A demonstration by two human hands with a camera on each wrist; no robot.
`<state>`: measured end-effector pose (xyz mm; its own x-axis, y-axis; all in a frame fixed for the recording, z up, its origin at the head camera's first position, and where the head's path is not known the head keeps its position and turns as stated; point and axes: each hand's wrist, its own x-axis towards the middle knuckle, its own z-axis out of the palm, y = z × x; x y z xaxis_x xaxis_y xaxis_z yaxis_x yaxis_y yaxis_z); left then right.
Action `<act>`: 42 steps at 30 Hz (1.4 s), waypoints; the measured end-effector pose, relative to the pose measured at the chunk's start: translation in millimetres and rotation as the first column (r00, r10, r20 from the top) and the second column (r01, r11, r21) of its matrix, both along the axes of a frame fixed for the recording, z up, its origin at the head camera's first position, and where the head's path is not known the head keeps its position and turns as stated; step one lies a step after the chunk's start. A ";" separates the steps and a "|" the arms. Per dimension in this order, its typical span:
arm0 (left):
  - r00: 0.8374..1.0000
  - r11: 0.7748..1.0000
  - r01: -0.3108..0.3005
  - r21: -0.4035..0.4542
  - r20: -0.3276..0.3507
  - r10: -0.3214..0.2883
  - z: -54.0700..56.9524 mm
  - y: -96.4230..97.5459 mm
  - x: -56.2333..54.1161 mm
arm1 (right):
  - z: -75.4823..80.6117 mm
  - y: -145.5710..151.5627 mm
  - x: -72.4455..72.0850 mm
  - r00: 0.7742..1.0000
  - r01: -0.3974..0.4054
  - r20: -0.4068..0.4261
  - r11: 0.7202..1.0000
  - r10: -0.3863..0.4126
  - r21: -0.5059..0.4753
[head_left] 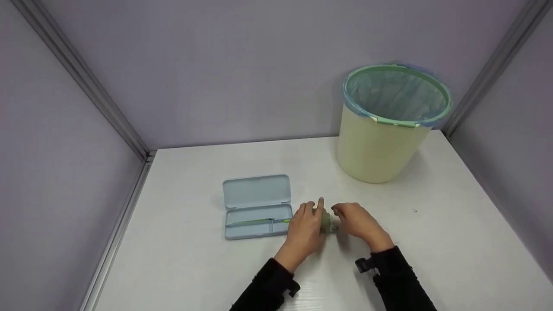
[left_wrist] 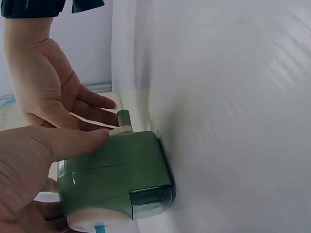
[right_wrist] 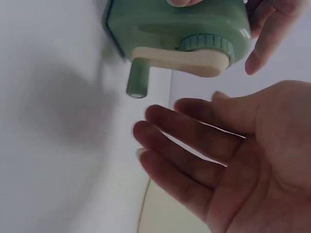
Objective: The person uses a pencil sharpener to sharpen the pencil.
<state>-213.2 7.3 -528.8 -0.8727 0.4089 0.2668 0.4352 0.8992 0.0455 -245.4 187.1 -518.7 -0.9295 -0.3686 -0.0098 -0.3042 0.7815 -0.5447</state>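
A green crank pencil sharpener [left_wrist: 112, 174] lies on the white table under my left hand [head_left: 304, 230]. My left thumb presses along its body, with the other fingers round the far side. The cream crank [right_wrist: 182, 60] sticks out on the right end, tipped by a green knob [right_wrist: 138, 80]. My right hand [head_left: 357, 222] hovers beside that crank, its fingers loosely bent and apart from the knob in the right wrist view. A small blue strip [left_wrist: 100, 228] shows at the sharpener's cream end.
Left of the hands, a light blue pencil case [head_left: 256, 192] lies with its lid back. Inside it is a slim green pencil [head_left: 255, 221]. At the back right stands a cream bin [head_left: 373, 149] with a blue liner. Walls border the table [head_left: 181, 268] behind and on both sides.
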 end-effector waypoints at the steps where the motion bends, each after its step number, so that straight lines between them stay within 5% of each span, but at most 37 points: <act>1: 1.000 1.000 0.003 0.013 0.017 -0.003 0.9 -2.3 0.4 | 2.1 -2.3 0.9 1.000 0.009 -0.023 1.000 -0.009 -0.017; 10: 0.996 0.992 -0.018 0.122 0.090 0.007 5.7 -26.5 6.2 | 11.6 -29.2 9.1 0.985 -0.067 -0.163 0.992 0.050 -0.103; 16: 0.984 0.962 -0.060 0.265 0.175 0.014 8.5 -49.6 3.9 | 7.6 -40.8 8.5 0.960 -0.175 -0.236 0.980 0.150 -0.091; 20: 0.990 0.932 -0.060 0.357 0.138 0.011 4.8 -60.6 0.5 | 2.0 -46.8 4.4 0.945 -0.221 -0.260 0.973 0.197 -0.069; 25: 0.998 0.910 -0.021 0.415 0.067 -0.007 -3.8 -67.4 -2.0 | -8.1 -49.9 0.4 0.953 -0.248 -0.204 0.964 0.225 -0.094; 42: 0.991 0.927 0.132 0.352 -0.059 -0.119 -26.3 -65.5 -12.9 | -23.9 -55.2 -0.6 0.934 -0.224 -0.302 0.972 0.192 -0.076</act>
<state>-226.1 -58.2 -555.1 -0.8077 0.3871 0.4447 0.5505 0.7653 0.3336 -246.0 131.9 -542.6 -0.7882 -0.5377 0.2995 -0.6111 0.6256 -0.4850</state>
